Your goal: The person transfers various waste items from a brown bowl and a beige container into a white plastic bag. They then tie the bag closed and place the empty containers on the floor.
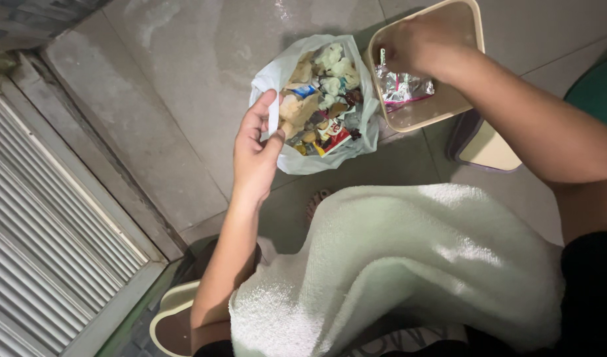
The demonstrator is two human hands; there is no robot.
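Under me is a floor of large grey tiles (pixel 184 99), dull and a little scuffed, with thin grout lines running slantwise across it. A faint pale sheen lies on the tile near the top of my view, so the light is soft and comes from above. To my left a raised concrete sill (pixel 98 172) borders the tiles, and beyond it sits a slatted metal shutter (pixel 45 231) in a light grey frame. In the top left corner I can make out a strip of darker wall tile (pixel 32 16).

white bag (pixel 297 162), beige bin (pixel 442 109), perhaps silver wrappers (pixel 399 86)
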